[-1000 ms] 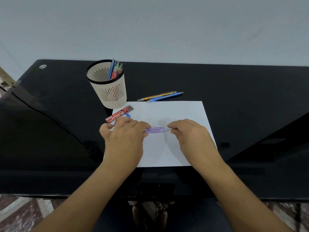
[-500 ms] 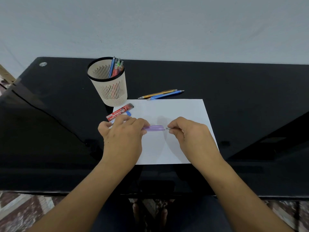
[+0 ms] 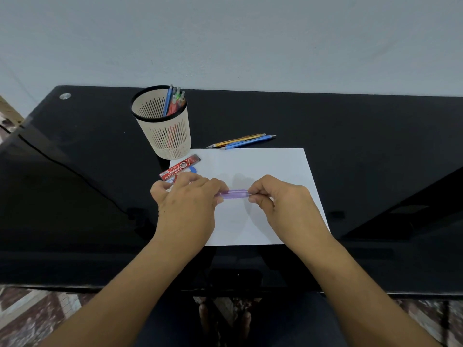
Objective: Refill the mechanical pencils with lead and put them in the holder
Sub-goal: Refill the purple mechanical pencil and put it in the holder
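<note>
A purple mechanical pencil (image 3: 235, 194) lies level above the white sheet of paper (image 3: 253, 166). My left hand (image 3: 186, 204) grips its left end, which the fingers hide. My right hand (image 3: 280, 200) pinches its right end between thumb and fingertips. A red pencil lead case (image 3: 180, 167) lies at the sheet's far left corner, just beyond my left hand, with a small blue piece (image 3: 193, 169) beside it. The beige slotted holder (image 3: 164, 122) stands behind it with several pencils inside. A yellow pencil (image 3: 236, 140) and a blue pencil (image 3: 248, 142) lie side by side past the sheet's far edge.
The black glass desk (image 3: 350, 151) runs to a pale wall at the back. Its near edge lies just below my forearms. A round metal fitting (image 3: 65, 96) sits at the far left corner. Patterned floor tiles show under the desk.
My right fingertips have closed in over the pencil's right tip, hiding the thin metal end that showed before. The view has shifted slightly. Both hands keep their hold.
</note>
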A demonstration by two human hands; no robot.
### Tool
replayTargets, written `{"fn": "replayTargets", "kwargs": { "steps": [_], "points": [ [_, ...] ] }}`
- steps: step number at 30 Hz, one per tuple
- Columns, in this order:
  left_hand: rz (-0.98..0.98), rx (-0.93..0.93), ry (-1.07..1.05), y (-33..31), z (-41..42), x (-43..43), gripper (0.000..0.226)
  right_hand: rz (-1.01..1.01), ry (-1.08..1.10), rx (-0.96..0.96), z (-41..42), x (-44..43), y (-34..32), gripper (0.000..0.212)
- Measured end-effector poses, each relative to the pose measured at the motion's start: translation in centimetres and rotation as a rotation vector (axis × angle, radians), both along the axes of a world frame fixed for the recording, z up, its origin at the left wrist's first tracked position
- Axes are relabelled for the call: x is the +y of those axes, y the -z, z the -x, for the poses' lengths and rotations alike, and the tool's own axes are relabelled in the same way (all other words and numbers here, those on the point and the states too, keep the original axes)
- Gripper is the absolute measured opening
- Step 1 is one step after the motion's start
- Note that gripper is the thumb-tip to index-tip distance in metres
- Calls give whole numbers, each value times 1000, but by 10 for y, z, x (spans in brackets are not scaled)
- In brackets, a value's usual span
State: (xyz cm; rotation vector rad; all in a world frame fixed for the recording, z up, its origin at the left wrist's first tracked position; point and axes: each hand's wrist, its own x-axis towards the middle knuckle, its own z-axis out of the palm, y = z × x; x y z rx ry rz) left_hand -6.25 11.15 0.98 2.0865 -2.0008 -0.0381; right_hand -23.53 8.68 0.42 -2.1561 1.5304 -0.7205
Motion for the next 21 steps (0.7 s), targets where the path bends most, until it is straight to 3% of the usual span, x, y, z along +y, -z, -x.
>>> {"fn": "replayTargets", "kwargs": {
  "steps": [10, 15, 21],
  "points": [
    [-36, -23, 87, -2, 2, -4, 27, -43, -79, 177, 7, -7, -9, 8],
    [15, -93, 98, -3, 10, -5, 31, -68, -121, 159, -1, -7, -4, 30],
    [154, -128, 129, 6, 4, -5, 34, -81, -65, 14, 11, -7, -9, 26]
  ]
}}
